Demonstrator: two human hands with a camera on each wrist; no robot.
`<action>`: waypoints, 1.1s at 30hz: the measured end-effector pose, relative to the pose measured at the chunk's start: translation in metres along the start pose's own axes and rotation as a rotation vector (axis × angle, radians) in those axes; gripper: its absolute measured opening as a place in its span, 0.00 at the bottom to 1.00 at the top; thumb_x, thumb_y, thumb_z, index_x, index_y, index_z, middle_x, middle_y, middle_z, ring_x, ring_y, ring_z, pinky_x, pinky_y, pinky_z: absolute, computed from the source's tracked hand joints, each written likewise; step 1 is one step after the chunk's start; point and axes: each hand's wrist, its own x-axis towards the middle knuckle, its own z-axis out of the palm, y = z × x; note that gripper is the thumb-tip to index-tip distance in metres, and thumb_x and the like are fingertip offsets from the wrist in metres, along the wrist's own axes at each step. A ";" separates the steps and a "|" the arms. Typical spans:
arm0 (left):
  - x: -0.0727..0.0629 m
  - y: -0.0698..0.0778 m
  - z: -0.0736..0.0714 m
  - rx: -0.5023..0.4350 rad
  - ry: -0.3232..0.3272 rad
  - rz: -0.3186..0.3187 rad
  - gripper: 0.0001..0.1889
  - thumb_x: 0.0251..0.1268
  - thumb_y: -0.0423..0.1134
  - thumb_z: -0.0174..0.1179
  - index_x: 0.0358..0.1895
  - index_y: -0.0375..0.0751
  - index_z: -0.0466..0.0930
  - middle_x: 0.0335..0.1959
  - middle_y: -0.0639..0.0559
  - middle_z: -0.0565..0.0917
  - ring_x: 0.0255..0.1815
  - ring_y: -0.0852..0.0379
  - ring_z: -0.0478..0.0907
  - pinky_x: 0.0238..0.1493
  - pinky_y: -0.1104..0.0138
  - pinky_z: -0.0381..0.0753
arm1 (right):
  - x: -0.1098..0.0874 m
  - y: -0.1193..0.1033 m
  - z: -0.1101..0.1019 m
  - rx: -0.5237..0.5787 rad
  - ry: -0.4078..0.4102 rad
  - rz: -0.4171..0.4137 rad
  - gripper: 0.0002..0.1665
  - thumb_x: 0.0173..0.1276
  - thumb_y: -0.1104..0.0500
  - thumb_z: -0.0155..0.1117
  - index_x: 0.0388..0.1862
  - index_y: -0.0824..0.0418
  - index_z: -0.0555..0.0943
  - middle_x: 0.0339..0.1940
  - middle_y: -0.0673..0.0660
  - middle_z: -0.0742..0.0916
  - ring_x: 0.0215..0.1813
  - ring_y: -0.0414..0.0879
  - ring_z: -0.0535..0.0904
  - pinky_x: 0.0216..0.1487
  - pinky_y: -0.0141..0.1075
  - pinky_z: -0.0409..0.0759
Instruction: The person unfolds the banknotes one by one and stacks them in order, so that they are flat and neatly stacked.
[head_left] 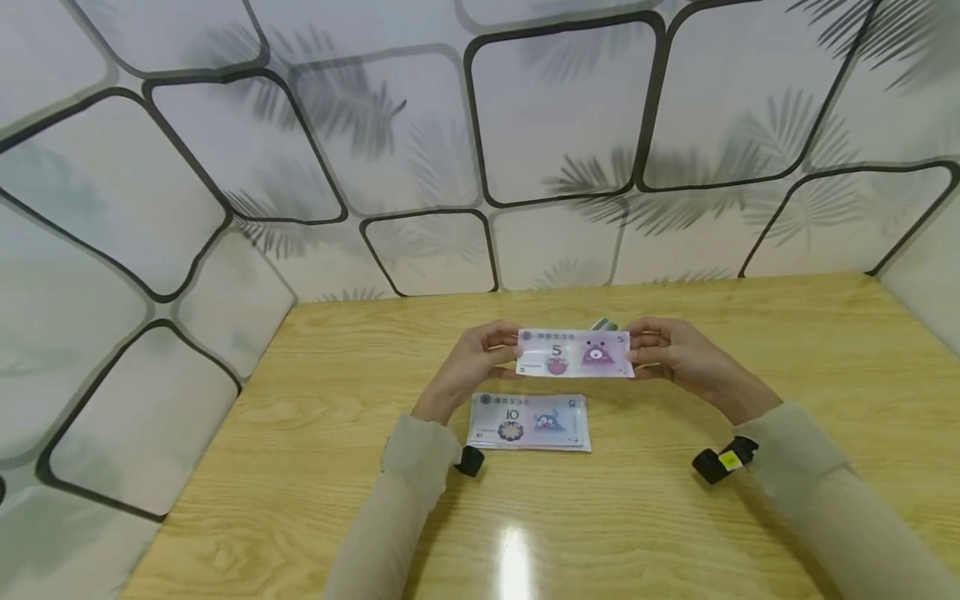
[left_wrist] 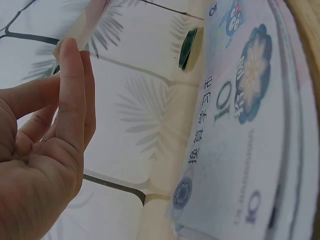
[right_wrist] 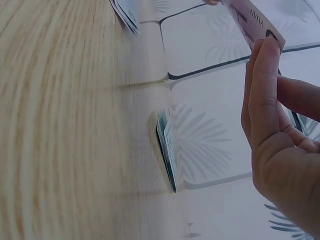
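A purple 5-yuan play banknote [head_left: 576, 353] is held up above the table, its printed face towards the head camera. My left hand [head_left: 486, 354] pinches its left end between thumb and fingers. At the other end, my right hand [head_left: 670, 357] pinches it the same way. Below and nearer lies a stack of blue-grey 10 play banknotes [head_left: 528, 422], close to my left wrist; the left wrist view shows its layered edges. Behind the raised note, mostly hidden in the head view, is a greenish folded piece [right_wrist: 168, 150] that looks like paper, lying on the table.
The wooden table [head_left: 315, 517] runs back to a wall [head_left: 562, 117] patterned with dark outlines and leaves. Another wall stands along the left side. Black straps [head_left: 726, 460] sit on both wrists.
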 end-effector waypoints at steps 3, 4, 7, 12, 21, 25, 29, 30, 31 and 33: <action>-0.003 0.000 -0.003 0.005 -0.001 -0.005 0.17 0.74 0.23 0.55 0.63 0.27 0.74 0.48 0.44 0.79 0.42 0.55 0.79 0.51 0.52 0.86 | 0.001 0.000 0.003 0.015 -0.019 -0.005 0.11 0.74 0.74 0.57 0.53 0.69 0.73 0.39 0.56 0.85 0.41 0.45 0.85 0.42 0.37 0.88; -0.004 0.000 -0.004 0.006 -0.002 -0.005 0.17 0.74 0.23 0.55 0.63 0.28 0.74 0.47 0.44 0.79 0.41 0.55 0.79 0.51 0.52 0.86 | 0.001 0.000 0.004 0.008 -0.024 -0.010 0.11 0.74 0.74 0.57 0.52 0.68 0.74 0.39 0.56 0.84 0.41 0.45 0.85 0.42 0.37 0.88; -0.006 -0.001 -0.007 0.020 -0.014 -0.003 0.19 0.74 0.23 0.54 0.65 0.29 0.73 0.47 0.43 0.79 0.42 0.54 0.80 0.50 0.52 0.86 | 0.001 -0.001 0.008 -0.019 -0.032 -0.013 0.13 0.73 0.74 0.57 0.55 0.70 0.73 0.39 0.55 0.85 0.41 0.45 0.85 0.41 0.38 0.88; -0.010 -0.001 -0.011 0.044 -0.033 -0.012 0.22 0.74 0.23 0.53 0.69 0.28 0.68 0.45 0.44 0.78 0.42 0.53 0.79 0.45 0.60 0.88 | 0.002 -0.003 0.013 -0.078 -0.044 0.017 0.22 0.74 0.73 0.57 0.63 0.77 0.67 0.41 0.57 0.85 0.42 0.47 0.85 0.41 0.39 0.88; -0.017 -0.002 -0.018 0.098 -0.044 -0.028 0.23 0.73 0.23 0.54 0.69 0.28 0.69 0.47 0.42 0.78 0.44 0.51 0.80 0.43 0.62 0.88 | 0.005 -0.003 0.021 -0.104 -0.116 0.022 0.24 0.75 0.71 0.58 0.65 0.78 0.65 0.41 0.60 0.84 0.43 0.49 0.85 0.43 0.44 0.88; -0.021 -0.002 -0.020 0.100 -0.056 -0.044 0.22 0.75 0.24 0.53 0.69 0.27 0.69 0.48 0.41 0.78 0.45 0.51 0.80 0.43 0.62 0.88 | 0.006 -0.001 0.023 -0.102 -0.127 0.037 0.25 0.76 0.69 0.57 0.67 0.78 0.64 0.43 0.61 0.84 0.44 0.51 0.85 0.43 0.46 0.88; -0.024 -0.003 -0.022 0.098 -0.064 -0.051 0.21 0.76 0.24 0.52 0.69 0.26 0.68 0.49 0.39 0.78 0.45 0.51 0.80 0.44 0.62 0.88 | 0.007 0.002 0.025 -0.107 -0.126 0.052 0.25 0.76 0.70 0.57 0.67 0.77 0.64 0.42 0.62 0.83 0.43 0.51 0.85 0.42 0.45 0.89; -0.025 -0.004 -0.023 0.100 -0.064 -0.051 0.21 0.76 0.24 0.52 0.69 0.26 0.68 0.50 0.39 0.79 0.45 0.51 0.80 0.44 0.62 0.88 | 0.007 0.002 0.025 -0.110 -0.127 0.053 0.25 0.75 0.71 0.57 0.67 0.77 0.64 0.42 0.62 0.83 0.42 0.51 0.85 0.42 0.45 0.89; -0.025 -0.004 -0.023 0.101 -0.063 -0.051 0.21 0.75 0.23 0.52 0.68 0.26 0.69 0.49 0.39 0.79 0.45 0.51 0.81 0.44 0.62 0.88 | 0.007 0.002 0.026 -0.114 -0.128 0.054 0.25 0.75 0.71 0.57 0.66 0.77 0.65 0.41 0.62 0.83 0.42 0.51 0.85 0.42 0.45 0.89; -0.026 -0.005 -0.024 0.104 -0.062 -0.050 0.19 0.75 0.23 0.52 0.67 0.26 0.71 0.49 0.39 0.79 0.44 0.52 0.81 0.43 0.63 0.88 | 0.007 0.002 0.026 -0.121 -0.134 0.055 0.24 0.75 0.71 0.57 0.66 0.77 0.65 0.41 0.62 0.83 0.42 0.51 0.85 0.42 0.45 0.88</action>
